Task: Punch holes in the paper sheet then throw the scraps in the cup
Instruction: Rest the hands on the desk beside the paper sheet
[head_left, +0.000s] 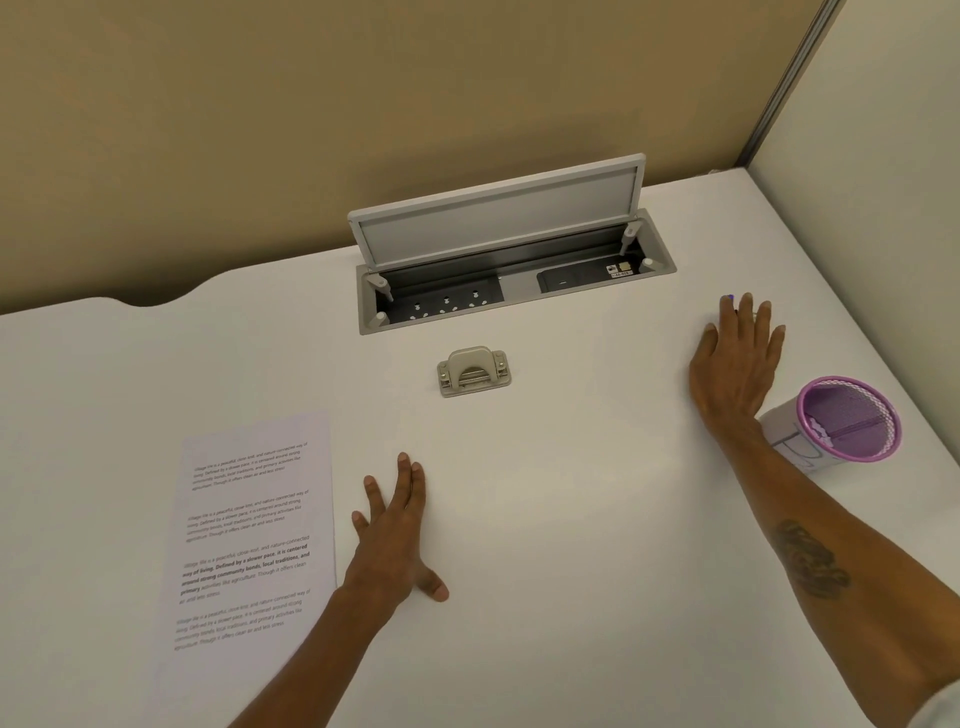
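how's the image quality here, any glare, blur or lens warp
Head view: soft, even light, only faint shadows under the left hand and right hand; a mild bright patch on the desk, no harsh glare. The wide lens bends the desk's far edge and tilts the partition post. The print on the paper is soft and hard to read; the punch and cup look fairly sharp.

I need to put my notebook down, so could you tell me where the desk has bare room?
Bare desk lies between the left hand and right hand, below the hole punch. Tighter: the paper sheet at left, the cup at right.
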